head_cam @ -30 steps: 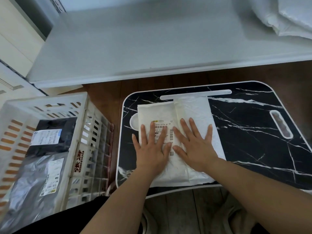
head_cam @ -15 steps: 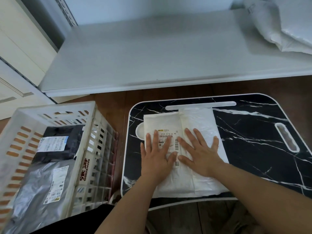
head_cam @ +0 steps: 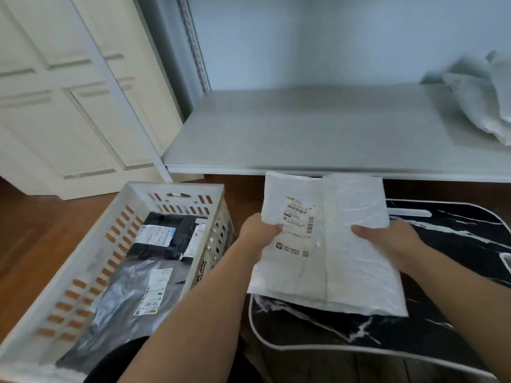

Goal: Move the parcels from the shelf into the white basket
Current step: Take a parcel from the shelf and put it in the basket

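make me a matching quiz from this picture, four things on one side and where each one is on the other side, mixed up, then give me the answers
Things:
1. white parcel
2. black parcel
3. grey parcel
4. crumpled white bags

Places:
A. on the right end of the white shelf
B. at the far end of the white basket
C. held up by the left hand and the right hand, above the black marble tray
D. at the near end of the white basket

Pairs: 1-C, 2-B, 3-D, 4-A
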`<action>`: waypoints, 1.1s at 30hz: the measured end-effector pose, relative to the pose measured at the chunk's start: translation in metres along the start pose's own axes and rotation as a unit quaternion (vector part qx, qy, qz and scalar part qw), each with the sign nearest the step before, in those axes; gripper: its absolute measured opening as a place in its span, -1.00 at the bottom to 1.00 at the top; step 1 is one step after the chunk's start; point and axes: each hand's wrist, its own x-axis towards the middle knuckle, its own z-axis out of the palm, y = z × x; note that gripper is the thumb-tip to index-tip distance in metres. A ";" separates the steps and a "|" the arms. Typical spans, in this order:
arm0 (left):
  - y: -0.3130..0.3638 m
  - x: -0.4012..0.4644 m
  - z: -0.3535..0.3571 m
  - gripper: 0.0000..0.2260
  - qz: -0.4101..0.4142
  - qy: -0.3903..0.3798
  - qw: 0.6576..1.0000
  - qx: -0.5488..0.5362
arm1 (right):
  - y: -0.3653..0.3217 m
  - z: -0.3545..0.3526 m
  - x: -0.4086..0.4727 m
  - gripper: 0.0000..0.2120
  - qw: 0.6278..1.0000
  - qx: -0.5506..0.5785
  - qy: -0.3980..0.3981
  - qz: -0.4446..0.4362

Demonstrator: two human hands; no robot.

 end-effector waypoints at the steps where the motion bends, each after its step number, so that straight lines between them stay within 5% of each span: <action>1: 0.009 -0.004 -0.018 -0.81 0.025 -0.005 1.000 -0.004 | -0.014 0.003 -0.008 -0.74 0.999 0.036 -0.038 -0.007; 9: 0.029 -0.035 -0.186 -0.85 0.112 0.070 0.977 -0.168 | -0.128 0.118 -0.045 -0.83 0.968 0.100 -0.169 -0.156; 14: -0.028 -0.026 -0.262 -0.81 0.070 0.232 0.934 -0.262 | -0.138 0.216 -0.058 -0.62 0.932 -0.059 -0.312 -0.178; 18: -0.101 0.002 -0.282 -0.95 -0.005 0.288 0.896 -0.337 | -0.118 0.292 -0.049 -0.50 0.898 -0.207 -0.273 -0.276; 21: -0.160 0.034 -0.280 -0.79 -0.090 0.305 0.862 -0.395 | -0.104 0.331 -0.031 -0.37 0.837 -0.355 -0.205 -0.363; 24: -0.209 0.062 -0.259 -0.78 -0.167 0.321 0.815 -0.453 | -0.087 0.360 -0.012 -0.56 0.789 -0.438 -0.177 -0.392; 28: -0.254 0.073 -0.220 -0.74 -0.268 0.306 0.765 -0.500 | -0.060 0.383 0.001 -0.70 0.651 -0.617 -0.187 -0.402; 31: -0.276 0.062 -0.209 -0.79 -0.329 0.332 0.771 -0.432 | -0.038 0.403 0.007 -0.71 0.547 -0.703 -0.241 -0.386; 33: -0.286 0.046 -0.203 -0.74 -0.342 0.375 0.793 -0.338 | -0.027 0.414 0.006 -0.80 0.510 -0.729 -0.281 -0.360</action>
